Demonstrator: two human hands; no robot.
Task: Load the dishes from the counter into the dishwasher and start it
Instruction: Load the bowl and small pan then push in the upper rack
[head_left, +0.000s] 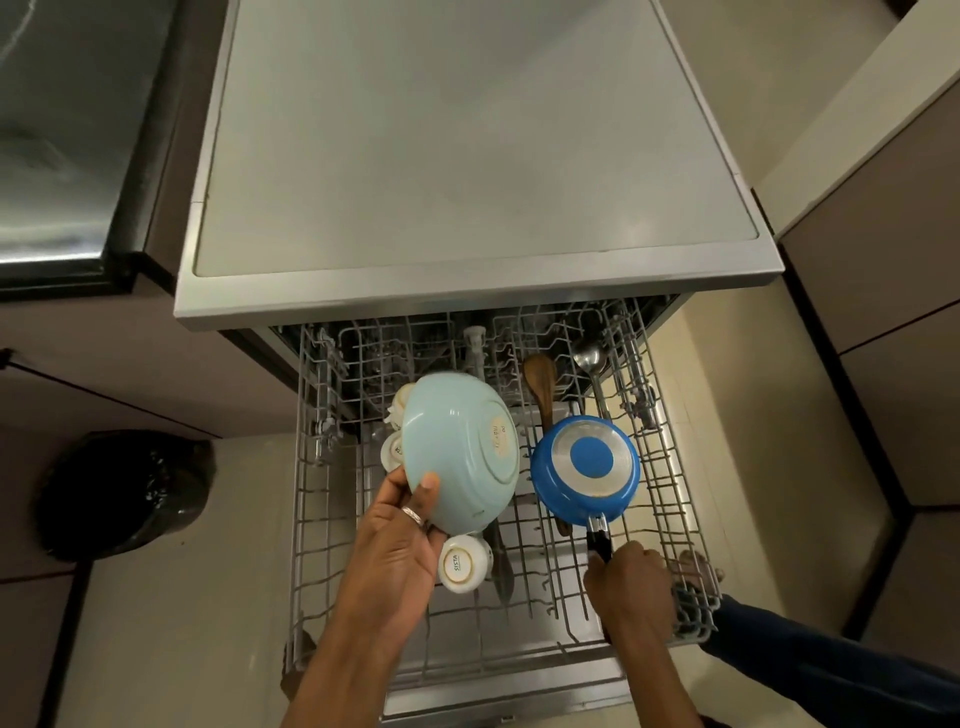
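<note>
Bowl (460, 447) upturned, rim gripped by left hand (400, 545) — right hand (631, 587) clasps handle of blue pan (584, 465) above rack (662, 470).

I see the grey wire rack (670, 499) pulled out in front of the grey dishwasher (467, 156). Over its left half is the pale blue round bowl (457, 447), with the blue metal pan (584, 467) just right of it. Behind the pan lie a brown wooden spoon (540, 384) and a steel ladle (589, 358). I think small white cups (464, 564) sit under the bowl.
</note>
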